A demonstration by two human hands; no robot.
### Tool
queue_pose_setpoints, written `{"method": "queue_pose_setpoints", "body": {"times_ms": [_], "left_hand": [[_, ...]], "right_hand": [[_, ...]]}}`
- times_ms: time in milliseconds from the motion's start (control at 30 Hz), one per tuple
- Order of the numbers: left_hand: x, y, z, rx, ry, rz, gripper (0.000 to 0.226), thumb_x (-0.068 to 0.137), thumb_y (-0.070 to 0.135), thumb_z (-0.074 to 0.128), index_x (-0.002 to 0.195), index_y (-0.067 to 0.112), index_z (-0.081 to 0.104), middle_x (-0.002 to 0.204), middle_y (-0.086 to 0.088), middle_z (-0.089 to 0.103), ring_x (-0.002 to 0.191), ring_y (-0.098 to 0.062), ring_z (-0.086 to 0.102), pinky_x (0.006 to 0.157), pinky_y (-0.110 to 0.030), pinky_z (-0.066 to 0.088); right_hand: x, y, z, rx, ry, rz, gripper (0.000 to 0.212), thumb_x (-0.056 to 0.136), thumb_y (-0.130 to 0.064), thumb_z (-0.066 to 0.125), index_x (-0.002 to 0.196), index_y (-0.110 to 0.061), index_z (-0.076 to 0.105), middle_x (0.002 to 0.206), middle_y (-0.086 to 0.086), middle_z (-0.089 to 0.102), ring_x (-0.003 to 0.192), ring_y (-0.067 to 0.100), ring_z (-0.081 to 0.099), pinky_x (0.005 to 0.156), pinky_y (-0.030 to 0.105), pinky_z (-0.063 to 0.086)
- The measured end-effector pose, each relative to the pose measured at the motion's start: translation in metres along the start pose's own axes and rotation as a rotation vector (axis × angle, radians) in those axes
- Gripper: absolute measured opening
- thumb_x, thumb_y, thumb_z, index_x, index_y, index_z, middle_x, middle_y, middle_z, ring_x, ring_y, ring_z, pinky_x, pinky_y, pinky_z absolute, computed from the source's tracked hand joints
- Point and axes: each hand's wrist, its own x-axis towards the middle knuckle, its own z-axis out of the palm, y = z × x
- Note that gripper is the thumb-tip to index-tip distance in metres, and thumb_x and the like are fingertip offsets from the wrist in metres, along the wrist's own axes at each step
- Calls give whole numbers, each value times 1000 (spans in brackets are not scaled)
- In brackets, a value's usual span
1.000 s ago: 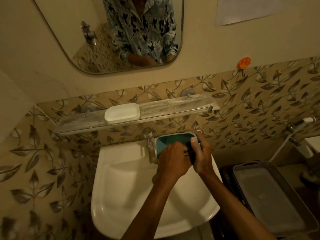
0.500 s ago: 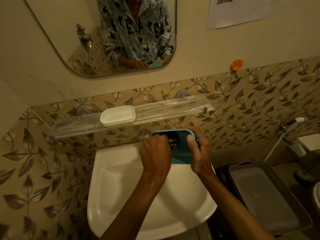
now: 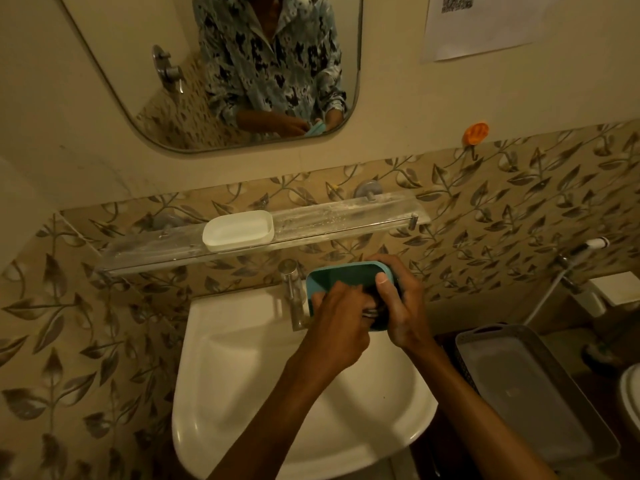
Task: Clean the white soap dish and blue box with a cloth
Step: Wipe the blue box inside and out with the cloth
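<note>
My right hand grips the blue box by its right side, thumb over the rim, holding it tilted above the back of the white basin. My left hand is pressed inside the box, closed on a dark cloth that shows only as a small bunched patch between the two hands. The white soap dish sits alone on the clear wall shelf, up and to the left of both hands.
A chrome tap stands just left of the box. A grey plastic tray lies to the right of the basin. A hand-spray hose hangs on the right wall. A mirror hangs above the shelf.
The left hand has slid from the box's left part down and right inside it with the cloth. The box stays in the right hand above the basin.
</note>
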Motion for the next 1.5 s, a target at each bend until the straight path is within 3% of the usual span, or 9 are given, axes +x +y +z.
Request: {"method": "queue_pose_setpoints", "body": {"times_ms": [233,500,700,833,933,1100,1267,1400,1500], "left_hand": [[-32,-32,26,135,-113,82,49,88,6,54,133,22,46,140,-4,42,129,-23,35,106,-32,34],[-62,-8,41,-450,128,-28,33,91,28,37,117,37,55,106,15,60,96,-9,55,86,-26,47],[-61,-4,23,-668,60,11,19,94,30,46,110,30,58,93,20,60,85,2,58,74,-16,47],[-69,-22,35,-148,79,110,44,80,37,64,122,33,49,122,15,58,116,-2,49,112,-31,23],[-71,-31,36,173,93,96,68,51,29,85,111,29,54,107,8,68,105,-11,63,111,-44,22],[-77,-24,38,168,104,-41,82,28,13,91,106,23,64,101,3,72,102,-16,67,107,-48,18],[-85,8,33,-29,119,-136,67,67,1,74,126,23,53,122,4,61,120,-14,53,116,-36,5],[-82,21,27,-344,98,-185,61,84,-1,57,136,26,39,132,4,47,125,-15,43,106,-32,40],[-82,16,28,-412,20,-140,60,85,0,57,136,25,39,133,3,46,125,-13,43,104,-27,41]], "right_hand": [[-7,3,-18,-53,-171,58,41,87,-44,47,113,-15,60,105,8,64,97,24,62,76,38,57],[-22,0,-5,-81,-80,43,37,88,-42,45,106,-15,62,94,3,65,88,24,63,70,35,54],[-26,0,3,-130,-27,15,42,89,-45,44,108,-13,61,97,1,65,91,20,63,75,37,54],[-28,-5,3,-51,-80,44,41,88,-43,45,108,-12,61,97,1,65,91,22,63,73,28,52],[-30,-7,-1,-12,-68,45,40,88,-43,45,107,-13,62,97,0,64,92,22,62,73,24,50],[-29,-12,0,3,-77,26,37,88,-42,44,105,-14,62,94,-6,64,91,21,62,72,24,51],[-32,-15,8,63,-41,9,36,89,-36,45,103,-9,64,92,-3,65,87,19,62,71,26,51],[-38,-9,12,67,-17,27,38,89,-38,44,106,-10,63,95,4,66,90,25,62,74,40,54],[-40,-8,9,30,-42,24,39,89,-41,44,105,-9,62,94,5,65,89,26,63,73,41,55]]}}
